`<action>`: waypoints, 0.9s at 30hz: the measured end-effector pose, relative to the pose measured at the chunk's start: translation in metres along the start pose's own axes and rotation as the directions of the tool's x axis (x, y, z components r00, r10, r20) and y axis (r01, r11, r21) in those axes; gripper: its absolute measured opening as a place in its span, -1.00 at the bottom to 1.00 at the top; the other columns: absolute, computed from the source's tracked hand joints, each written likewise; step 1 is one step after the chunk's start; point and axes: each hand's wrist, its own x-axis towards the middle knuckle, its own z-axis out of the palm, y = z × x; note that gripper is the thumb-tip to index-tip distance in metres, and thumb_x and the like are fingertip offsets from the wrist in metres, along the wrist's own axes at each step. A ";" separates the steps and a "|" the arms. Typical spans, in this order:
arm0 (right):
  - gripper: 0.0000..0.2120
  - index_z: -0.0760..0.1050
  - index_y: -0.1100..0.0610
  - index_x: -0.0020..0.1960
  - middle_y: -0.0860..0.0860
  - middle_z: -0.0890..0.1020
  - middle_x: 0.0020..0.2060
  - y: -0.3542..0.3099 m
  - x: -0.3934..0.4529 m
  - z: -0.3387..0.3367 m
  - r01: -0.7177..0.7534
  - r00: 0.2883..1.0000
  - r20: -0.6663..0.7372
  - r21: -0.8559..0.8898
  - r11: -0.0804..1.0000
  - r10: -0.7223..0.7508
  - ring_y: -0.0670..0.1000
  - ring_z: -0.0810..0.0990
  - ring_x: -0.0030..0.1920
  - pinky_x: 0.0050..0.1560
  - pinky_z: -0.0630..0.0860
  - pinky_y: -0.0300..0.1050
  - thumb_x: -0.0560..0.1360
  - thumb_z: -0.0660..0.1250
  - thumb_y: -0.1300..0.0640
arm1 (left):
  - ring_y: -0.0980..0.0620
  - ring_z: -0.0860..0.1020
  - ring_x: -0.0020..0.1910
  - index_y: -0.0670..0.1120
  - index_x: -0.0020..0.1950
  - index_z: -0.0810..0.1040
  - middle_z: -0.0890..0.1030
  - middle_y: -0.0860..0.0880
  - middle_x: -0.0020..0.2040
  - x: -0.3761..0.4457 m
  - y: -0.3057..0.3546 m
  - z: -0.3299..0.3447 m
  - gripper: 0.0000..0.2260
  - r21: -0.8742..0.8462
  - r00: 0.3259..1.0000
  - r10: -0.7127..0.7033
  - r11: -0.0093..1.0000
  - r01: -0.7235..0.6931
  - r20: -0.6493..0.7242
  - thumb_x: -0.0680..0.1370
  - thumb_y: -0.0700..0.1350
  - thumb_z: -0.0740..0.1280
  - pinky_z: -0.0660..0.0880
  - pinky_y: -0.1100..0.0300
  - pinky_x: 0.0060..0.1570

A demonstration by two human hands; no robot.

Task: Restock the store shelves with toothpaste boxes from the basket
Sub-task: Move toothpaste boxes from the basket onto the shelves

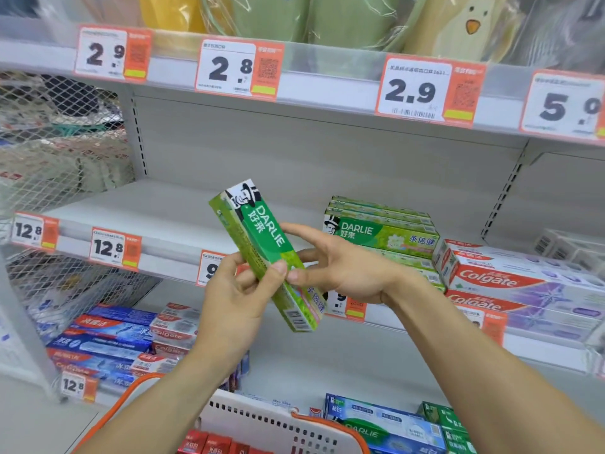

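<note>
A green Darlie toothpaste box (262,237) is held tilted in front of the middle shelf (137,204), its top end pointing up and left. My left hand (239,299) pinches its lower half between thumb and fingers. My right hand (340,267) touches the box from the right, fingers lying along its far side. A stack of the same green Darlie boxes (383,234) lies on the middle shelf just right of the held box. The white basket (262,421) with orange handles sits at the bottom, holding several red, blue and green toothpaste boxes (386,421).
Colgate boxes (510,280) are stacked at the right of the middle shelf. Blue and red toothpaste boxes (108,342) fill the lower shelf at left. Price tags (239,70) line the shelf edges. A wire mesh divider (55,132) closes the left side. The middle shelf's left half is bare.
</note>
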 end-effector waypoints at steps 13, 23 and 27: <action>-0.55 0.55 -0.19 0.28 -0.17 0.62 0.24 -0.010 -0.044 -0.080 -0.160 0.827 -0.489 -0.679 0.717 -0.279 -0.03 0.51 0.32 0.38 0.41 -0.01 0.45 0.52 0.12 | 0.03 0.48 0.33 -0.10 0.56 0.20 0.44 -0.04 0.41 0.057 0.005 0.029 -0.23 0.475 0.974 0.226 0.859 -0.189 -0.022 0.47 0.00 0.51 0.46 0.13 0.26; -0.58 0.55 -0.01 0.35 -0.04 0.57 0.34 0.043 -0.049 -0.105 -0.297 0.839 -0.502 -0.745 0.598 -0.208 0.03 0.47 0.39 0.43 0.36 0.00 0.50 0.46 0.15 | 0.31 0.58 0.06 0.16 0.26 0.33 0.58 0.30 0.06 0.088 -0.036 0.070 -0.34 0.605 0.925 -0.067 0.773 -0.189 0.374 0.32 0.00 0.64 0.49 0.36 0.06; -0.52 0.49 0.01 0.41 -0.05 0.51 0.40 0.043 -0.048 -0.110 -0.335 0.855 -0.492 -0.768 0.546 -0.167 0.01 0.44 0.42 0.44 0.34 -0.08 0.51 0.45 0.12 | 0.39 0.58 -0.09 0.17 0.22 0.31 0.59 0.29 -0.01 0.097 -0.037 0.072 -0.36 0.599 0.918 -0.064 0.775 -0.201 0.391 0.33 -0.03 0.64 0.51 0.41 -0.09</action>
